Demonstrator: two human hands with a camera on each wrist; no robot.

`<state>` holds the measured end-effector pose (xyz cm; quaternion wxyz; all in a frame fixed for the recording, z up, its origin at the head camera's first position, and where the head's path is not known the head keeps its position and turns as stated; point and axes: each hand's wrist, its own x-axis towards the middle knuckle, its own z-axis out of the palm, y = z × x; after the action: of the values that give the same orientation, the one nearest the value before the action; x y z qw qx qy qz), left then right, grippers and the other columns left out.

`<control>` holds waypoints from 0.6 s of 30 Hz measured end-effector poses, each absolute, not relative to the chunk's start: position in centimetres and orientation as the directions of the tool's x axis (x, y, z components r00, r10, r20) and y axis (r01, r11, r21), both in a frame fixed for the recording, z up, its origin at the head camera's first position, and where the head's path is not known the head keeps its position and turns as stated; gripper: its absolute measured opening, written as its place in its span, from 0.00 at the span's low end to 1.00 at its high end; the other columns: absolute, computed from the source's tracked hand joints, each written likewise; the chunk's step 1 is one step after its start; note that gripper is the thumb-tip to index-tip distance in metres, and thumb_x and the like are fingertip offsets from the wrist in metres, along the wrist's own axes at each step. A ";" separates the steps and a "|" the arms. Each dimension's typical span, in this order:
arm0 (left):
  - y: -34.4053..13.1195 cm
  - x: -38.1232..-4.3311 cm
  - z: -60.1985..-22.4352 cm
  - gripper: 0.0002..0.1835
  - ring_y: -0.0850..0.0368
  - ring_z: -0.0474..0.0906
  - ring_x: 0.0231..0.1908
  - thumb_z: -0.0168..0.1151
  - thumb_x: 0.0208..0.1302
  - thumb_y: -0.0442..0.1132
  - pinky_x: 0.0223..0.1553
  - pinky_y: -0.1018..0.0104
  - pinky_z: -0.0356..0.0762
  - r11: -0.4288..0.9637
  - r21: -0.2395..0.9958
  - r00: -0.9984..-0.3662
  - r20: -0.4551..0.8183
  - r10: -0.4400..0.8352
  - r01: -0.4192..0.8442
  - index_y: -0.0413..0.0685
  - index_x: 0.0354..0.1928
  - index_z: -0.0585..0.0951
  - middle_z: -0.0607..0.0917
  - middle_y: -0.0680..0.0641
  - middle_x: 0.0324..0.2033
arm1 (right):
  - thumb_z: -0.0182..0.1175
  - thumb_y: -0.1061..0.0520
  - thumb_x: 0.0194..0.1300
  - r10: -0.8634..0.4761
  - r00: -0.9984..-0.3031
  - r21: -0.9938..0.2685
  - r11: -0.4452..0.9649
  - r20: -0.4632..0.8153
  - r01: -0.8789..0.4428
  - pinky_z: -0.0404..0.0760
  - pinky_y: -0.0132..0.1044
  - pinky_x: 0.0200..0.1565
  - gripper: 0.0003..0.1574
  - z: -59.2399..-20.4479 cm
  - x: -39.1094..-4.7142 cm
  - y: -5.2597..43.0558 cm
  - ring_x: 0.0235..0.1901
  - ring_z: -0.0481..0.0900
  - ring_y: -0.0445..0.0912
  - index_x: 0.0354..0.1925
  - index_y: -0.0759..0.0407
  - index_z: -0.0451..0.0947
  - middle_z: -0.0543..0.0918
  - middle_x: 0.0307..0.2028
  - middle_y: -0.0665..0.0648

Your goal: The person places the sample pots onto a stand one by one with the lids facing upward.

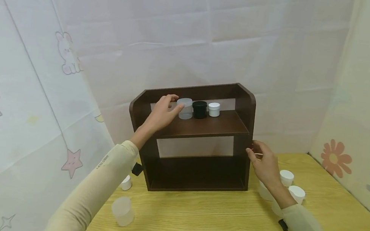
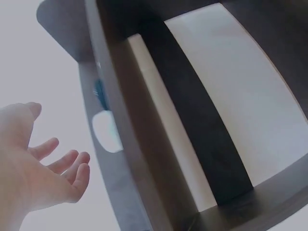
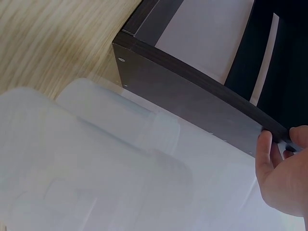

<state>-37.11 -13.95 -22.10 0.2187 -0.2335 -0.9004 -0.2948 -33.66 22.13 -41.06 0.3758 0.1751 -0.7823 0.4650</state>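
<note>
We've R hand (image 1: 265,163) on side of shelf unit (image 1: 195,177), L hand (image 1: 163,113) nearer frosted jar (image 1: 187,110).
R pinches its edge; L half-spread, nothing held; jar's upright just R of L hand, on upper shelf (image 1: 225,124) beside blk jar (image 1: 200,110).

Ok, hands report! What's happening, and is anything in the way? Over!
Left hand beside frosted jar, not gripping. Right hand gripping shelf's side. Frosted jar upright up top; black jar close alongside, possibly tight.
</note>
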 end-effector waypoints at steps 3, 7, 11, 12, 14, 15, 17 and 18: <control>-14.2 -34.6 -22.1 0.32 0.45 0.72 0.60 0.53 0.76 0.60 0.58 0.49 0.73 0.696 0.416 -0.770 0.552 0.318 0.586 0.47 0.71 0.69 0.72 0.44 0.65 | 0.65 0.64 0.71 0.076 -0.657 -0.597 0.507 0.750 -0.622 0.83 0.43 0.44 0.22 -41.2 -33.7 22.2 0.44 0.84 0.61 0.59 0.73 0.75 0.84 0.46 0.68; -14.7 -31.6 -22.5 0.31 0.50 0.74 0.58 0.54 0.76 0.60 0.56 0.49 0.74 0.672 0.405 -0.747 0.568 0.347 0.620 0.50 0.71 0.70 0.73 0.48 0.65 | 0.65 0.64 0.71 0.071 -0.655 -0.592 0.510 0.752 -0.625 0.82 0.31 0.44 0.21 -41.2 -33.8 22.3 0.43 0.84 0.61 0.58 0.73 0.76 0.84 0.45 0.67; -15.7 -29.1 -23.2 0.29 0.56 0.76 0.54 0.54 0.76 0.59 0.54 0.52 0.76 0.656 0.398 -0.730 0.580 0.362 0.641 0.51 0.69 0.73 0.75 0.51 0.61 | 0.65 0.64 0.70 0.068 -0.653 -0.587 0.513 0.755 -0.626 0.83 0.36 0.44 0.22 -41.3 -33.8 22.3 0.43 0.84 0.61 0.59 0.73 0.76 0.84 0.45 0.68; -16.0 -28.6 -23.4 0.28 0.57 0.76 0.53 0.55 0.76 0.59 0.54 0.53 0.76 0.650 0.402 -0.728 0.583 0.361 0.645 0.51 0.68 0.74 0.76 0.51 0.60 | 0.65 0.64 0.71 0.068 -0.654 -0.588 0.514 0.754 -0.625 0.83 0.35 0.44 0.22 -41.3 -33.8 22.3 0.43 0.84 0.61 0.59 0.73 0.76 0.84 0.45 0.68; -16.9 -27.6 -24.0 0.26 0.58 0.77 0.51 0.56 0.76 0.57 0.52 0.55 0.77 0.639 0.414 -0.726 0.590 0.354 0.648 0.51 0.66 0.75 0.77 0.50 0.57 | 0.65 0.63 0.71 0.069 -0.655 -0.590 0.512 0.753 -0.624 0.81 0.28 0.44 0.22 -41.3 -33.8 22.2 0.43 0.84 0.61 0.59 0.73 0.75 0.84 0.45 0.68; -17.4 -27.2 -24.3 0.24 0.57 0.77 0.50 0.56 0.76 0.56 0.51 0.55 0.77 0.630 0.429 -0.728 0.591 0.347 0.648 0.51 0.66 0.76 0.78 0.50 0.56 | 0.65 0.63 0.71 0.069 -0.655 -0.591 0.511 0.752 -0.624 0.79 0.24 0.43 0.22 -41.3 -33.9 22.2 0.43 0.84 0.61 0.59 0.73 0.75 0.84 0.45 0.68; -18.7 -26.3 -25.0 0.23 0.57 0.77 0.50 0.56 0.77 0.55 0.51 0.54 0.77 0.620 0.452 -0.736 0.591 0.330 0.641 0.52 0.65 0.76 0.78 0.50 0.56 | 0.65 0.63 0.71 0.071 -0.654 -0.592 0.508 0.753 -0.626 0.73 0.17 0.43 0.22 -41.3 -33.9 22.2 0.43 0.84 0.61 0.59 0.73 0.75 0.84 0.45 0.68; -19.4 -25.9 -25.5 0.22 0.57 0.77 0.50 0.57 0.77 0.54 0.52 0.54 0.76 0.619 0.465 -0.743 0.591 0.315 0.633 0.52 0.65 0.77 0.78 0.50 0.56 | 0.65 0.64 0.71 0.072 -0.651 -0.590 0.506 0.755 -0.629 0.72 0.15 0.42 0.22 -41.2 -33.9 22.2 0.43 0.84 0.62 0.59 0.73 0.75 0.84 0.45 0.68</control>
<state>-25.91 -19.43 -25.46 0.2332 -0.2725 -0.8690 -0.3410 -33.91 22.23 -41.24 0.3778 0.1780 -0.7813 0.4639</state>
